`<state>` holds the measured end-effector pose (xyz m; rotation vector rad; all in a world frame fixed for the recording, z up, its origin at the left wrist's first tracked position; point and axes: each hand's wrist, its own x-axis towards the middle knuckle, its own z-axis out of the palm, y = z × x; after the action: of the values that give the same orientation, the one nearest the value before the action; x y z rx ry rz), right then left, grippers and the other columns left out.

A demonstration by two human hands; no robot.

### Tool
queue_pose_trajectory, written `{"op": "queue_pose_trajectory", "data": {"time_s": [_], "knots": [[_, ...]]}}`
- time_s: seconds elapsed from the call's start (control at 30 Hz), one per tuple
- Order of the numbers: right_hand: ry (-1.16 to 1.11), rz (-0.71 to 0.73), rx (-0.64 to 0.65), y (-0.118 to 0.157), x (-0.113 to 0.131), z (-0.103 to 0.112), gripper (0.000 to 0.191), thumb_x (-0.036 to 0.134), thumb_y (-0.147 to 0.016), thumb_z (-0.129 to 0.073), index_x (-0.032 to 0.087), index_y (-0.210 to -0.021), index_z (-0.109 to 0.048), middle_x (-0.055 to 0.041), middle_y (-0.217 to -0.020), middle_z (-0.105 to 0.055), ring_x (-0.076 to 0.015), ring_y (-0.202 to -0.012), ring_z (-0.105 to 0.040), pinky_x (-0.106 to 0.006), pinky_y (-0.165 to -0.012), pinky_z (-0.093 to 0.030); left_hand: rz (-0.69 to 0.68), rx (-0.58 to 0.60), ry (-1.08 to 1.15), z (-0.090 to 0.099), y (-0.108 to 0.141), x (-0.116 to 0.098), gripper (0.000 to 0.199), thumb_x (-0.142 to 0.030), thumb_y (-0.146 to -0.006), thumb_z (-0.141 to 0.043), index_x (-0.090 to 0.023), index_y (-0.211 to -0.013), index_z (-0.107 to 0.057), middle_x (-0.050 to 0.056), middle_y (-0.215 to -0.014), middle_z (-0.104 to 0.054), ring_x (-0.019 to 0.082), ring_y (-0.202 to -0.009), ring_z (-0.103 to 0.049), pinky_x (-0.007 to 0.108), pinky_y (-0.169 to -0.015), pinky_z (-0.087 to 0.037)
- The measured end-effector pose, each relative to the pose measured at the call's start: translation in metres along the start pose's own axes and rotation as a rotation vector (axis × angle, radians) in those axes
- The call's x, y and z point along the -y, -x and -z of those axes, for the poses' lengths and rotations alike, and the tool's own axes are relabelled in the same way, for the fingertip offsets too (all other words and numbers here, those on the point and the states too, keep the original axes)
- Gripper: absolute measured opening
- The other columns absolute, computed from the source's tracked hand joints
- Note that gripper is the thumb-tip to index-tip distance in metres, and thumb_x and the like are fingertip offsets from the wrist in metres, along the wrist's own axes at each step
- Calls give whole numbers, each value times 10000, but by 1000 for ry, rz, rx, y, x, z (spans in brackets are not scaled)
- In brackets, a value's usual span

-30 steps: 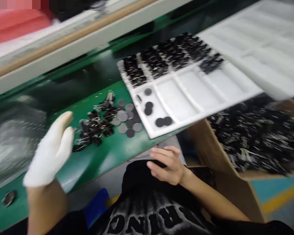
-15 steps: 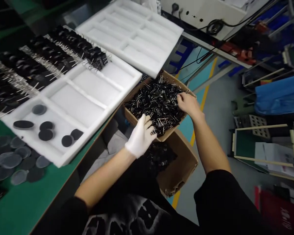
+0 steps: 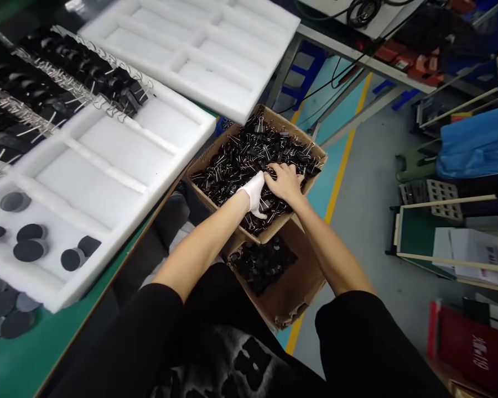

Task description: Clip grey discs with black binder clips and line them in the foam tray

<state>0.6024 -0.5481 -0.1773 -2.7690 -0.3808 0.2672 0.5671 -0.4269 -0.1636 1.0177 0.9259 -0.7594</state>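
Observation:
A cardboard box (image 3: 290, 216) is filled with black binder clips (image 3: 228, 160) with silver wire handles. My left hand (image 3: 255, 193), in a white glove, reaches into the clips near the box's middle; its fingertips are close together beside my right hand, and what they hold is too small to make out. Bare, my right hand (image 3: 285, 181) rests on the clips just right of the glove, fingers bent, thumb toward the glove. Whether anything is between its fingers is hidden.
On the green table (image 3: 8, 365) at left lie a white foam tray (image 3: 128, 221) with rows of clips and dark discs (image 3: 29, 250), and another foam tray (image 3: 232, 105). Below the box sits an open cardboard box (image 3: 311, 282). Carts and a red box (image 3: 473, 342) stand right.
My right hand has moved left to the middle of the box. The gloved left hand has moved in beside it, its fingers now turned down among the clips. The view has shifted.

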Motion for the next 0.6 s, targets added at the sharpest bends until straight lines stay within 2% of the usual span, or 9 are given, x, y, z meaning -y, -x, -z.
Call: {"op": "queue_pose_trajectory", "data": {"time_s": [0.07, 0.13, 0.27, 0.43, 0.6], "knots": [[-13, 35, -23, -1, 0, -3, 513, 502, -1038, -437, 242, -1391, -703, -175, -1419, -676, -408, -1353, -500, -654, -1070, -399, 51, -29, 48, 1, 4, 0, 630, -828, -903, -496, -349, -1306, -564, 108, -1431, -623, 371, -1242, -624, 651, -991, -548], [-26, 58, -55, -2, 2, -8, 493, 486, -1036, -435, 239, -1358, -715, -165, -1381, -688, -385, -1329, -510, -615, -1068, -378, 27, -67, 103, 0, 6, 3, 598, -846, -902, -500, -337, -1208, -573, 70, -1345, -650, 306, -1126, -638, 598, -977, -556], [-9, 16, -139, -3, 14, -15, 467, 424, -1039, -397, 221, -1286, -737, -159, -1333, -692, -346, -1289, -515, -557, -1061, -333, 0, -105, 123, -1, 4, 7, 647, -904, -863, -515, -295, -1065, -597, 64, -1190, -655, 279, -1065, -607, 559, -952, -528], [19, -22, -244, 6, 41, -19, 431, 357, -1007, -423, 219, -1249, -752, -141, -1298, -707, -321, -1247, -518, -518, -1037, -306, -91, -10, 202, 13, 7, 16, 551, -824, -866, -591, -279, -945, -615, 31, -1010, -669, 239, -979, -599, 506, -919, -525], [-18, 80, -346, 14, 72, -14, 424, 398, -975, -481, 233, -1237, -770, -129, -1272, -705, -324, -1226, -514, -510, -1025, -319, -238, 148, 394, 35, 24, 28, 546, -822, -910, -537, -304, -1023, -667, 45, -1128, -748, 260, -1112, -661, 409, -860, -560]]}}
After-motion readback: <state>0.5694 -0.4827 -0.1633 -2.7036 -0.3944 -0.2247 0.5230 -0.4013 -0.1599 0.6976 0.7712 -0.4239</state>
